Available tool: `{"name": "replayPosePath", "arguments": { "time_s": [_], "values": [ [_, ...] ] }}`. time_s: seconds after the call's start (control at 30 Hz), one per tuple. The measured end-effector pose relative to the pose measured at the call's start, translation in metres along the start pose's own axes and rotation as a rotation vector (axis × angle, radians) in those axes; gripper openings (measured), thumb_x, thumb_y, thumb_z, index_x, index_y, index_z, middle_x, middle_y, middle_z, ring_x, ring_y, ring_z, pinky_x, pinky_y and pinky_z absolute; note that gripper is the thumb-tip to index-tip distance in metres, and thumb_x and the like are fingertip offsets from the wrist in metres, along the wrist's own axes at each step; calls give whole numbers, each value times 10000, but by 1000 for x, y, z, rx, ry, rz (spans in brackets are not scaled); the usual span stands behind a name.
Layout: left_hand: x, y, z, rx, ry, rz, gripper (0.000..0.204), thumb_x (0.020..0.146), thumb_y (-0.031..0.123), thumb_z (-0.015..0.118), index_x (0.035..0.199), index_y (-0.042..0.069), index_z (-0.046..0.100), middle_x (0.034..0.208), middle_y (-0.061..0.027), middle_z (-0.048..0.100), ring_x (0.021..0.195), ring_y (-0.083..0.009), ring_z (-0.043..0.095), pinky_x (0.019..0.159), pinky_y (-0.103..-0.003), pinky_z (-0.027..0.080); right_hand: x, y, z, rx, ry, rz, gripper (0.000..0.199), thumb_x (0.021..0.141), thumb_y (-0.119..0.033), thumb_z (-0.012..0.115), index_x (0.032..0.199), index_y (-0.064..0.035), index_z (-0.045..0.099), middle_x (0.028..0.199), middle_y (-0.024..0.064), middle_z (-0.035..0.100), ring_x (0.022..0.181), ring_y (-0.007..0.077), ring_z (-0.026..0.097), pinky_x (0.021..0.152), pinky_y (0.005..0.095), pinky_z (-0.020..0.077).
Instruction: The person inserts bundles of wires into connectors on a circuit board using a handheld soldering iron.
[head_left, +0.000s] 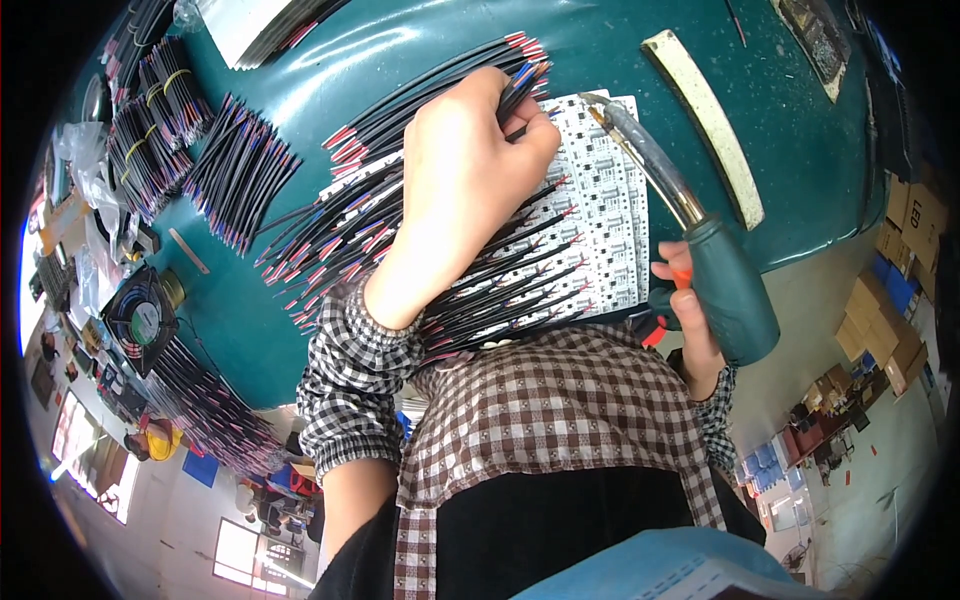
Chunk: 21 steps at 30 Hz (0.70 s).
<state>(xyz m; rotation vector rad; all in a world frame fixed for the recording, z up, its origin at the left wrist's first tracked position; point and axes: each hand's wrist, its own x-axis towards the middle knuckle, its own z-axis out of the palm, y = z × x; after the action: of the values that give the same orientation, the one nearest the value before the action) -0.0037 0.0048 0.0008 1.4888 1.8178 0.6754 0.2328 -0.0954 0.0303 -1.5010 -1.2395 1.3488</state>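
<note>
My left hand point(465, 170) is closed around a small bunch of black cables point(522, 88) with coloured wire ends, held over the white circuit boards point(612, 215). More black cables point(500, 290) with stripped red ends lie in rows across the boards. My right hand point(695, 320) grips a soldering gun point(735, 290) with a green handle and an orange trigger. Its metal tip point(597, 108) reaches above the boards' upper right edge, near my left hand. Part of my right hand is hidden behind the handle.
Loose black cables point(240, 170) and tied cable bundles point(150, 140) lie on the green table point(330, 90) at left, above a small fan point(140, 318). A pale curved strip point(705, 130) lies right of the boards. Cardboard boxes point(880, 325) stand beyond the table.
</note>
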Motion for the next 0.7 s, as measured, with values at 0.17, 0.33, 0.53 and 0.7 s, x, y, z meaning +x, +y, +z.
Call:
{"name": "replayPosePath", "arguments": {
  "time_s": [0.17, 0.33, 0.53, 0.7],
  "values": [
    [-2, 1, 4, -9, 84, 19, 171, 763, 142, 679, 744, -16, 619, 627, -182, 623, 595, -370, 643, 587, -415, 517, -4, 11, -12, -189, -133, -86, 645, 823, -74, 787, 1353, 93, 460, 1071, 179, 685, 928, 220, 702, 815, 325, 582],
    [-1, 1, 5, 9, 76, 18, 180, 765, 140, 678, 746, -28, 619, 622, -184, 623, 591, -364, 647, 583, -412, 516, 0, 7, 0, -159, -47, -29, 626, 792, -67, 810, 1320, 96, 516, 1058, 151, 685, 888, 184, 703, 785, 299, 575],
    [1, 2, 3, 0, 52, -13, 184, 761, 149, 677, 730, -22, 620, 611, -179, 620, 593, -362, 651, 587, -419, 516, 1, 6, 0, -257, -76, -47, 643, 785, -76, 819, 1327, 91, 515, 1051, 147, 680, 864, 179, 701, 769, 286, 573],
    [2, 2, 2, 2, 42, -17, 187, 754, 154, 681, 729, -21, 620, 618, -172, 629, 601, -359, 657, 592, -418, 520, 1, 5, 5, -150, -23, 18, 611, 787, -85, 818, 1302, 90, 539, 1034, 144, 678, 855, 171, 697, 751, 279, 568]
  ]
}}
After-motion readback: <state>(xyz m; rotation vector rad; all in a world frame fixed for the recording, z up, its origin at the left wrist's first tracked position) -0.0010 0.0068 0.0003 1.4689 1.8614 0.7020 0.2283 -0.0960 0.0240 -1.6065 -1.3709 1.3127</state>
